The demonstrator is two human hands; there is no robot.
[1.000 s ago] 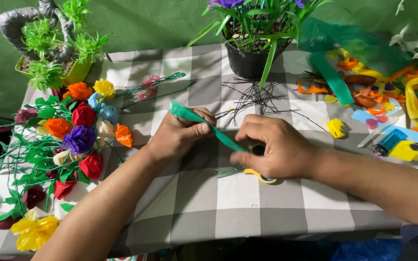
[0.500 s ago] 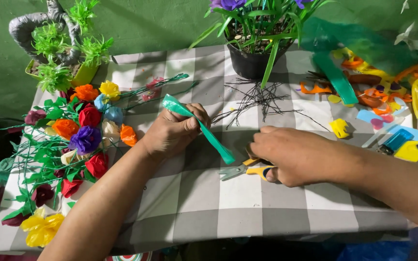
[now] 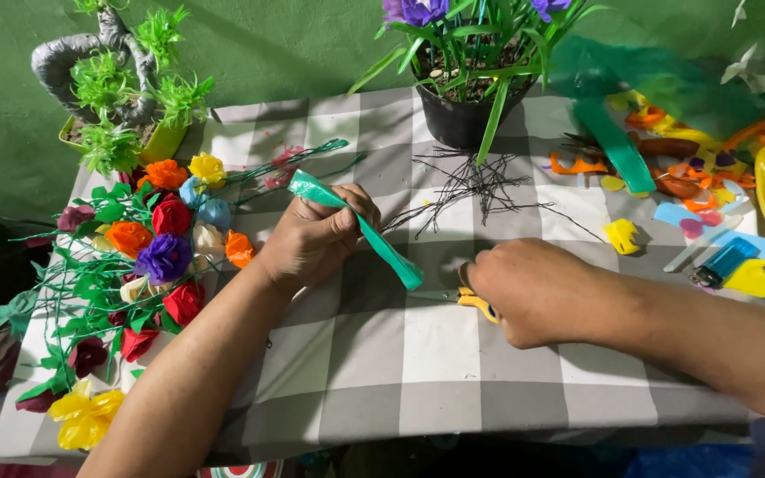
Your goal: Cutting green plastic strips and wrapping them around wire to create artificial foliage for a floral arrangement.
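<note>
My left hand [image 3: 316,237] grips a folded green plastic strip [image 3: 360,225] that slants down to the right over the grey-and-white checked tablecloth [image 3: 374,372]. My right hand [image 3: 529,290] rests on the table with its fingers closed around yellow-handled scissors [image 3: 467,298], whose blades lie flat and point left, just under the strip's lower end. The two hands are a short gap apart.
A pile of handmade paper flowers [image 3: 148,239] with green stems lies at the left. A black pot [image 3: 458,111] of artificial plants stands at the back, thin black wires [image 3: 480,186] before it. Coloured scraps [image 3: 692,168], a blue lighter [image 3: 723,261] and a yellow planter [image 3: 126,133] ring the table.
My right hand let go of the green strip, moved down to the right and closed on the scissors. My left hand kept the strip and lifted it slightly.
</note>
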